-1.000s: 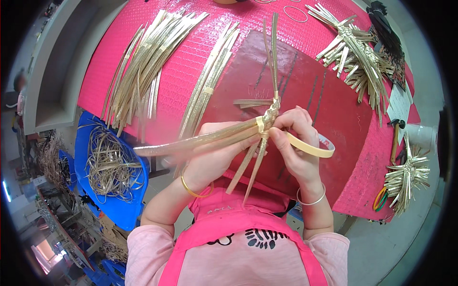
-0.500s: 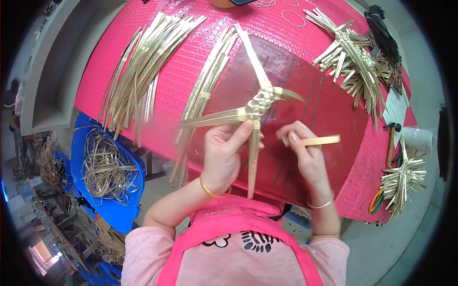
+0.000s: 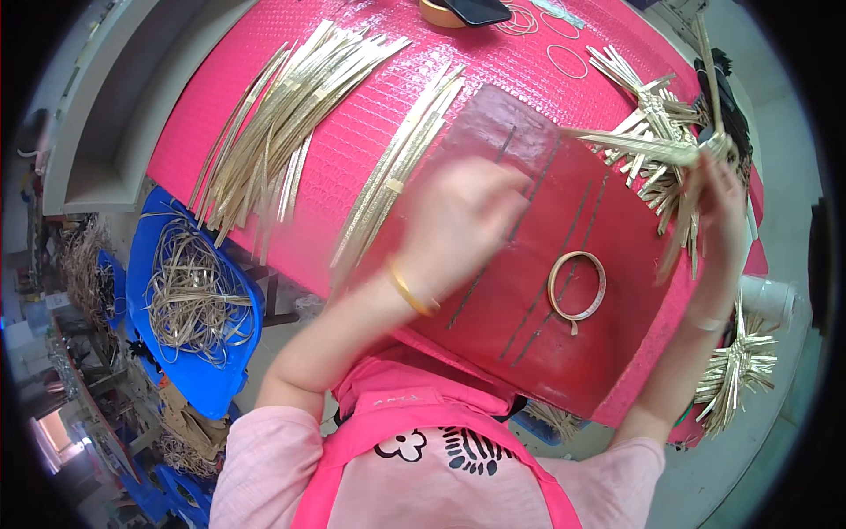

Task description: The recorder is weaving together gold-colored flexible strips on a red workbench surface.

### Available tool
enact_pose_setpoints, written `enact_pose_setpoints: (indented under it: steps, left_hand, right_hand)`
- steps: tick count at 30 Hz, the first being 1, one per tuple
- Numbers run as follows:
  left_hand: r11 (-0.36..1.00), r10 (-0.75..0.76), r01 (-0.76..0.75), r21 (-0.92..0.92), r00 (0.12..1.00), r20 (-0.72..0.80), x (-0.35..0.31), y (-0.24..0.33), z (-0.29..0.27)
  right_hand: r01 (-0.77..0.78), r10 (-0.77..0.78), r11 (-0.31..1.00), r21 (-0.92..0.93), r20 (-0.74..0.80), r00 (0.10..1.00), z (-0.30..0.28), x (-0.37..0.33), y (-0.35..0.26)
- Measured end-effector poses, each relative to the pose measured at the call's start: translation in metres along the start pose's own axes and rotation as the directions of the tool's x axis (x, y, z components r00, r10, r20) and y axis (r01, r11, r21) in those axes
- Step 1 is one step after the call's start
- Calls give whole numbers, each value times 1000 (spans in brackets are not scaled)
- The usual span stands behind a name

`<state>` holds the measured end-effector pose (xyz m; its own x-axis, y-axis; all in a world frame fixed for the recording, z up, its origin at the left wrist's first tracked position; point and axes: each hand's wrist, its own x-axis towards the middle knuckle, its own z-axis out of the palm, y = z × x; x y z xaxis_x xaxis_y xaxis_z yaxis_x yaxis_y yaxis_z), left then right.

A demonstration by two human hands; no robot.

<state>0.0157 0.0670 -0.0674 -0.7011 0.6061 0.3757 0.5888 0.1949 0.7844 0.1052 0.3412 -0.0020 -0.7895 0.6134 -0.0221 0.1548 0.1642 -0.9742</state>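
My right hand (image 3: 718, 207) is closed on a woven star of pale straw strips (image 3: 670, 150) and holds it at the table's right side, over a pile of similar woven pieces (image 3: 643, 88). My left hand (image 3: 458, 220) is blurred. It hovers above the left edge of the dark red mat (image 3: 529, 309), close to a narrow bundle of loose strips (image 3: 405, 159), and nothing shows in it. A curled strip forming a ring (image 3: 577, 284) lies alone on the mat.
A wide fan of straw strips (image 3: 291, 132) covers the pink table's left part. Below the table stands a blue bin of tangled strips (image 3: 189, 291). More woven pieces (image 3: 740, 379) lie lower right beside a white cup (image 3: 767, 295). Thin bands (image 3: 568, 62) lie at the back.
The woven piece went from my left hand to my right and swung to the right pile. The curled strip left my right hand and lies on the mat. My left hand moved left.
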Motion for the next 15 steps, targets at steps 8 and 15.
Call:
enact_pose_setpoints:
  steps: [8, 15]
  left_hand:
    - [799, -410, 378, 467, 911, -36, 7, -61, -60]
    - [795, -475, 463, 391, 877, -72, -12, -57, -55]
  right_hand:
    - [100, -38, 878, -467, 140, 989, 18, 30, 21]
    - [190, 47, 922, -337, 585, 810, 153, -45, -8]
